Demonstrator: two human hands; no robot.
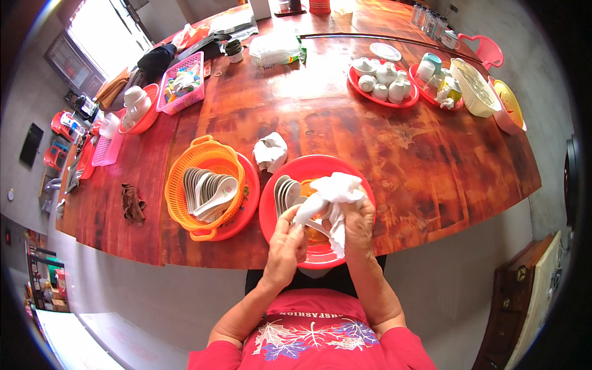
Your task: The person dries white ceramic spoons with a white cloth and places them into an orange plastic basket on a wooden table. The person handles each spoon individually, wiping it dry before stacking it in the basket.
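Over a red basin [365,179], my left hand [285,251] is closed on a white soup spoon [308,209]. A white cloth [338,188] is bunched in my right hand [359,229] and wraps the spoon's far end, hiding it. One corner of the cloth hangs down over the basin. Several white spoons [284,192] lean inside the basin at its left, above something orange that is partly hidden. To the left, an orange colander [177,213] sits on a red plate [250,206]. Nested rows of white spoons [213,192] fill it.
Beyond the basin lies a crumpled white cloth [270,152]; a brown rag [132,203] is at the left. Farther back stand a pink basket [200,86], a tissue pack [274,49], a red tray [394,103] of teacups and a cream basket [475,89]. The wooden table [456,203] curves rightward.
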